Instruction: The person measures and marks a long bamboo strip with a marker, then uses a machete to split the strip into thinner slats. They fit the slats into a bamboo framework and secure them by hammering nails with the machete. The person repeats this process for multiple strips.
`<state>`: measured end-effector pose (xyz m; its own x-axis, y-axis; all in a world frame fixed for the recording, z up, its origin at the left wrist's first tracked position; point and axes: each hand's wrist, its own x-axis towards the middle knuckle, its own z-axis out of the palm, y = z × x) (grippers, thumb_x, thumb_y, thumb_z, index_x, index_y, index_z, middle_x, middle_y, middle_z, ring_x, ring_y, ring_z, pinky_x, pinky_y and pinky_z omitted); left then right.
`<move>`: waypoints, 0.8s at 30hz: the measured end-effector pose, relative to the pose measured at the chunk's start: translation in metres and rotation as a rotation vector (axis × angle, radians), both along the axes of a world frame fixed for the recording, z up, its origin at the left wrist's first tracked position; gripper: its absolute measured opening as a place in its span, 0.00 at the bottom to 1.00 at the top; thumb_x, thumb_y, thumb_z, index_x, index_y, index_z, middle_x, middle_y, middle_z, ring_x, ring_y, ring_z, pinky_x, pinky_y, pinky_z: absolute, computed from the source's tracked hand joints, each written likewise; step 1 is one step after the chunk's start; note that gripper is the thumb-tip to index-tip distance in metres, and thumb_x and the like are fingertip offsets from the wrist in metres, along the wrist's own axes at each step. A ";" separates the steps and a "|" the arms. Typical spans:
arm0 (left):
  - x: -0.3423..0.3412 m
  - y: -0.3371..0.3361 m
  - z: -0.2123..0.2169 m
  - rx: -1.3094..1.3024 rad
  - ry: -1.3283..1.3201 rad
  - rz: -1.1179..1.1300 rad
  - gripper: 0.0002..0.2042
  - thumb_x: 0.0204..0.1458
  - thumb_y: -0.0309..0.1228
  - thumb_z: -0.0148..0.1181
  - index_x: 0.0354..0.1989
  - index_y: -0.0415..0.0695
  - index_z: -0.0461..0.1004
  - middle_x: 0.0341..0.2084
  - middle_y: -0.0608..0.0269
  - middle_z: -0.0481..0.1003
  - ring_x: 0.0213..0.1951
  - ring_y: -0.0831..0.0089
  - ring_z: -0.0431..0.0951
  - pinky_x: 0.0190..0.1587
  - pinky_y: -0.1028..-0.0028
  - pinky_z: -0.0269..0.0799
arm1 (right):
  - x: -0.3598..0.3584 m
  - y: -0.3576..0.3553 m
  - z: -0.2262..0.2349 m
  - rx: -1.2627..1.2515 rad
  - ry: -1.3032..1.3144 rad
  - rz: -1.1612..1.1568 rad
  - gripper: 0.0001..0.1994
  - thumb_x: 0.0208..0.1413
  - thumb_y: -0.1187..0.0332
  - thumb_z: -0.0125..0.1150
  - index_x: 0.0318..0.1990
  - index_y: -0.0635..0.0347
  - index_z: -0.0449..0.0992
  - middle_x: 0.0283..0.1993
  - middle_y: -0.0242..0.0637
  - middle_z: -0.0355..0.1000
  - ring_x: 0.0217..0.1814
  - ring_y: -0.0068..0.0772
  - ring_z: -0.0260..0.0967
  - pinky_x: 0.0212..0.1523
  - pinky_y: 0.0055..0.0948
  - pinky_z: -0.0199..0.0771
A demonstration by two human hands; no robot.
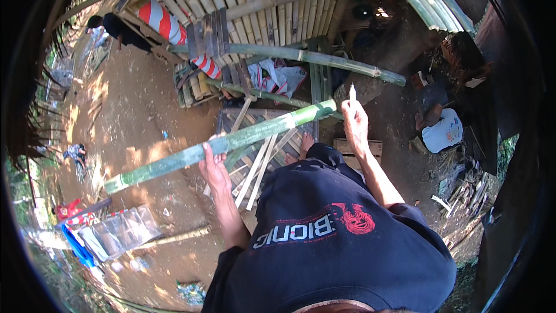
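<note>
A thick green bamboo pole (pixel 258 133) slants across in front of me, its left end lower and nearer. My left hand (pixel 213 166) is closed around the pole's near side, left of its middle. Just beyond the pole's right end, my right hand (pixel 355 123) is closed on a short, pale, pointed tool (pixel 352 93), tip pointing away from me. Its exact kind is too small to make out. Under the pole, several thin bamboo strips (pixel 255 169) lie on a slatted platform (pixel 231 122), where bare feet (pixel 306 144) show.
Another long bamboo pole (pixel 347 64) crosses ahead, before a bamboo-slat structure (pixel 260 0). White sacks (pixel 278 78) lie beneath it. A person in a white shirt (pixel 443 130) is at the right; another in dark clothes (pixel 130 32) stands far left. Clear plastic sheeting (pixel 124 232) lies lower left.
</note>
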<state>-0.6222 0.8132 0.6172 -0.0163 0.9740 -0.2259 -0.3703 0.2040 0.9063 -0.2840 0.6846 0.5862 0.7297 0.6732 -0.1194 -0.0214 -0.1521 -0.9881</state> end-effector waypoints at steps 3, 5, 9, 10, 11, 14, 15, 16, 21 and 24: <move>0.008 -0.001 -0.003 -0.055 -0.104 -0.026 0.25 0.64 0.47 0.53 0.53 0.32 0.72 0.21 0.79 0.58 0.24 0.86 0.55 0.32 0.79 0.55 | -0.011 0.005 0.003 -0.006 -0.278 0.013 0.12 0.64 0.62 0.57 0.46 0.61 0.75 0.37 0.32 0.71 0.38 0.22 0.65 0.42 0.24 0.67; 0.028 -0.005 0.009 -0.162 -0.150 0.008 0.29 0.62 0.50 0.54 0.57 0.33 0.70 0.22 0.79 0.57 0.27 0.84 0.55 0.35 0.77 0.54 | -0.024 0.012 0.028 -0.013 -0.430 0.037 0.14 0.66 0.63 0.52 0.52 0.62 0.72 0.37 0.40 0.73 0.37 0.30 0.69 0.41 0.30 0.70; 0.042 0.001 -0.011 -0.263 -0.504 -0.154 0.27 0.64 0.50 0.50 0.59 0.37 0.69 0.22 0.76 0.56 0.27 0.82 0.57 0.35 0.77 0.57 | -0.060 0.012 0.088 -0.048 -0.301 0.467 0.14 0.66 0.66 0.40 0.47 0.63 0.71 0.26 0.31 0.62 0.26 0.27 0.60 0.30 0.30 0.63; 0.046 0.000 -0.010 -0.262 -0.533 -0.169 0.28 0.65 0.49 0.49 0.61 0.36 0.66 0.22 0.75 0.58 0.28 0.82 0.58 0.37 0.77 0.59 | -0.068 0.013 0.084 -0.070 -0.375 0.621 0.13 0.65 0.66 0.43 0.46 0.65 0.72 0.26 0.36 0.65 0.27 0.31 0.61 0.31 0.33 0.64; 0.050 -0.002 -0.007 -0.267 -0.562 -0.161 0.27 0.65 0.48 0.48 0.60 0.37 0.66 0.23 0.74 0.59 0.29 0.81 0.60 0.37 0.76 0.60 | -0.077 0.016 0.091 -0.107 -0.392 0.747 0.12 0.65 0.66 0.45 0.46 0.65 0.71 0.27 0.43 0.69 0.29 0.41 0.68 0.33 0.38 0.68; 0.061 -0.005 -0.002 -0.284 -0.623 -0.103 0.23 0.64 0.48 0.49 0.52 0.38 0.68 0.24 0.71 0.61 0.31 0.78 0.61 0.38 0.74 0.62 | -0.102 0.024 0.090 -0.123 -0.361 0.960 0.13 0.64 0.64 0.50 0.46 0.65 0.71 0.27 0.52 0.74 0.33 0.58 0.75 0.38 0.47 0.72; 0.064 -0.005 -0.002 -0.290 -0.639 -0.080 0.21 0.64 0.48 0.50 0.49 0.39 0.69 0.24 0.70 0.61 0.31 0.77 0.62 0.39 0.74 0.62 | -0.105 0.026 0.092 -0.184 -0.348 0.999 0.14 0.64 0.62 0.51 0.45 0.65 0.72 0.26 0.53 0.74 0.32 0.60 0.74 0.39 0.49 0.72; 0.066 -0.005 -0.004 -0.285 -0.654 -0.068 0.20 0.63 0.48 0.51 0.45 0.40 0.68 0.24 0.69 0.62 0.32 0.76 0.62 0.39 0.73 0.63 | -0.107 0.027 0.089 -0.193 -0.371 1.011 0.14 0.64 0.62 0.52 0.45 0.65 0.72 0.25 0.53 0.74 0.32 0.60 0.74 0.40 0.49 0.72; 0.067 -0.006 -0.023 -0.290 -0.669 0.026 0.18 0.63 0.47 0.51 0.37 0.42 0.67 0.24 0.67 0.65 0.31 0.73 0.64 0.40 0.70 0.66 | -0.117 0.033 0.079 -0.227 -0.413 1.048 0.14 0.62 0.62 0.53 0.45 0.65 0.73 0.24 0.54 0.72 0.31 0.59 0.73 0.42 0.51 0.71; 0.067 -0.006 -0.032 -0.330 -0.591 0.107 0.18 0.63 0.46 0.51 0.39 0.40 0.68 0.27 0.64 0.69 0.32 0.70 0.70 0.42 0.67 0.71 | -0.124 0.033 0.073 -0.223 -0.415 1.041 0.14 0.62 0.62 0.54 0.46 0.65 0.74 0.24 0.52 0.72 0.30 0.59 0.73 0.41 0.51 0.71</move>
